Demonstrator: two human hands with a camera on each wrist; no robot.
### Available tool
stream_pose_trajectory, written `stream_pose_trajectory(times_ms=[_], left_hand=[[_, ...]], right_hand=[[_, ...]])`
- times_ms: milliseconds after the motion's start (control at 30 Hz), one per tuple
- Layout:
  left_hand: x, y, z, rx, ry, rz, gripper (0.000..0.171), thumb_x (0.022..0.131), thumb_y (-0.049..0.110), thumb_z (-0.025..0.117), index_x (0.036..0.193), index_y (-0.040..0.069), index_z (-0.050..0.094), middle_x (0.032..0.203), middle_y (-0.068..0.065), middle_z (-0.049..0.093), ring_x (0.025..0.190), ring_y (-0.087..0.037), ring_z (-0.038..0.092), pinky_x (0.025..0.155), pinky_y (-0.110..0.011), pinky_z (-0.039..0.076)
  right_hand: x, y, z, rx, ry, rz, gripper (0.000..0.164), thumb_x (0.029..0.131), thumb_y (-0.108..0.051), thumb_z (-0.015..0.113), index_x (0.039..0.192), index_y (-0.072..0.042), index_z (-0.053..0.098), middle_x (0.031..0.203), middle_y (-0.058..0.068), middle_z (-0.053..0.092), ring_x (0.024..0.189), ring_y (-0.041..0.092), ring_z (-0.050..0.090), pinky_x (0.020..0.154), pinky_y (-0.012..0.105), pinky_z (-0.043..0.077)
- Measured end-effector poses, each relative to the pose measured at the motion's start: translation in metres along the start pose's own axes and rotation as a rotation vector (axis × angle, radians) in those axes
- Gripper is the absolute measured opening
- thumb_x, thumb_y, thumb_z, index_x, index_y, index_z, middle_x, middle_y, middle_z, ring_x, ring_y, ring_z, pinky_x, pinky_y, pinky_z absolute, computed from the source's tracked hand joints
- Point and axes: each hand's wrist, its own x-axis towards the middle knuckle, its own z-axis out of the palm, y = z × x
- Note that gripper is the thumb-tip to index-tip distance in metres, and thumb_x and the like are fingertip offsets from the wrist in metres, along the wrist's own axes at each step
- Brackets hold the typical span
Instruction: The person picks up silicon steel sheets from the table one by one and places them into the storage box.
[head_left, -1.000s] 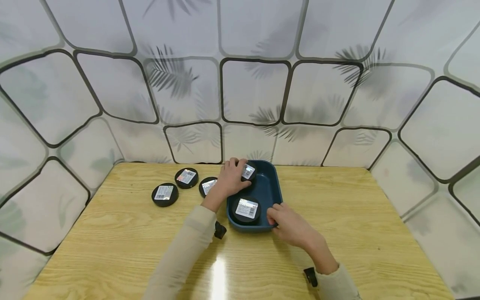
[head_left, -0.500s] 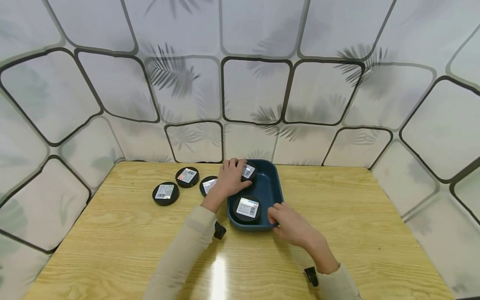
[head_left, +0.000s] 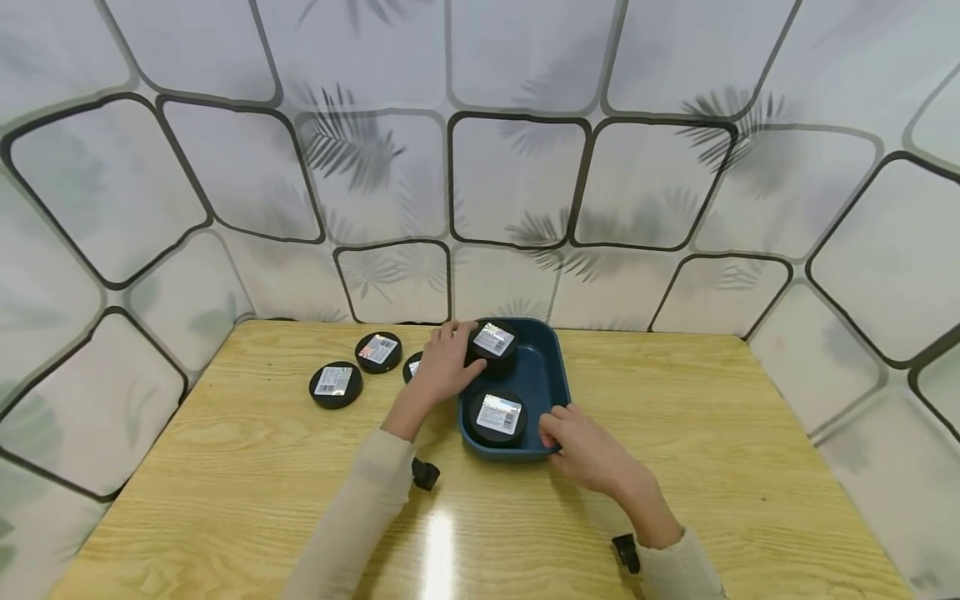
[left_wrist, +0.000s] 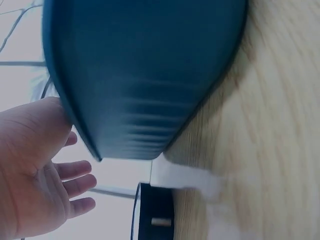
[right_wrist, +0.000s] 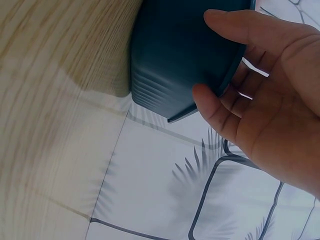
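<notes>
A dark blue rectangular bin (head_left: 542, 379) stands on the table. In it are two round black containers with shiny white labels, a far one (head_left: 493, 342) and a near one (head_left: 497, 418). My left hand (head_left: 444, 367) is over the bin's left rim beside the far container, its fingers loosely extended. In the left wrist view the left thumb overlaps the rim and the other fingers hang free. My right hand (head_left: 588, 450) grips the bin's near right corner; in the right wrist view its thumb and fingers lie on both sides of the rim.
Left of the bin lie more labelled black discs: one (head_left: 335, 385) farthest left, one (head_left: 378, 352) farther back, and one (head_left: 412, 367) partly hidden by my left hand. The wooden table (head_left: 712, 450) ends at a patterned fabric wall (head_left: 517, 183) behind.
My left hand has let go of the far black container and drawn back slightly left, uncovering its label. The right hand keeps its grip on the bin.
</notes>
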Motion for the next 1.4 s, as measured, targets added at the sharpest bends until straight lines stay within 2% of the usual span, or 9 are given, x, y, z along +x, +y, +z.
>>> stream_pose_trajectory(times_ms=[233,467,667,767,967,1167,1400], left_hand=[[-0.02,-0.017,-0.01,-0.06,0.069,-0.04,0.062,0.095,0.029,0.066,0.147,0.006,0.04,0.139,-0.028,0.043,0.123,-0.047,0.043,0.099,-0.059,0.039],[-0.046,-0.03,-0.021,-0.144,0.133,-0.103,0.06,0.093,0.023,0.067,0.143,0.003,0.042,0.136,-0.03,0.043,0.125,-0.05,0.04,0.099,-0.063,0.037],[-0.064,-0.05,-0.035,-0.15,0.183,-0.139,0.06,0.093,0.023,0.067,0.141,-0.001,0.042,0.133,-0.033,0.043,0.123,-0.052,0.04,0.099,-0.063,0.036],[-0.07,-0.061,-0.043,-0.166,0.193,-0.183,0.06,0.094,0.022,0.066,0.143,-0.001,0.04,0.135,-0.033,0.041,0.124,-0.052,0.037,0.1,-0.062,0.035],[-0.079,-0.08,-0.056,-0.189,0.181,-0.324,0.063,0.094,0.022,0.063,0.146,-0.001,0.036,0.141,-0.036,0.034,0.128,-0.053,0.032,0.101,-0.066,0.029],[-0.085,-0.087,-0.064,-0.177,0.115,-0.452,0.07,0.094,0.026,0.062,0.149,0.001,0.028,0.146,-0.038,0.021,0.135,-0.055,0.019,0.103,-0.07,0.023],[-0.092,-0.091,-0.065,-0.129,0.03,-0.519,0.083,0.091,0.03,0.067,0.152,0.0,0.019,0.147,-0.042,0.014,0.134,-0.061,0.016,0.103,-0.072,0.023]], right_hand=[[0.001,-0.001,0.001,0.011,-0.007,-0.001,0.033,0.078,0.008,0.069,0.078,-0.015,0.046,0.078,-0.005,0.038,0.074,0.014,0.033,0.066,0.028,0.032],[0.002,-0.001,-0.001,0.019,-0.017,0.017,0.033,0.079,0.007,0.07,0.078,-0.015,0.047,0.078,-0.004,0.039,0.074,0.015,0.033,0.066,0.028,0.033],[0.005,-0.001,-0.001,0.019,-0.027,0.017,0.033,0.079,0.007,0.07,0.078,-0.016,0.047,0.078,-0.004,0.038,0.074,0.014,0.033,0.066,0.028,0.032],[0.005,-0.002,-0.002,0.018,-0.024,0.016,0.033,0.079,0.007,0.07,0.078,-0.016,0.046,0.078,-0.005,0.038,0.074,0.014,0.033,0.066,0.028,0.032],[0.001,0.0,-0.003,0.009,-0.015,0.016,0.034,0.079,0.005,0.073,0.079,-0.016,0.046,0.078,-0.005,0.037,0.075,0.014,0.032,0.067,0.028,0.032],[-0.001,0.0,-0.004,0.008,0.005,-0.002,0.036,0.078,0.004,0.075,0.078,-0.017,0.045,0.078,-0.006,0.038,0.076,0.014,0.032,0.067,0.027,0.032],[0.0,-0.001,-0.001,0.011,0.018,-0.018,0.039,0.076,0.005,0.077,0.078,-0.017,0.045,0.078,-0.007,0.037,0.076,0.013,0.033,0.067,0.026,0.033]])
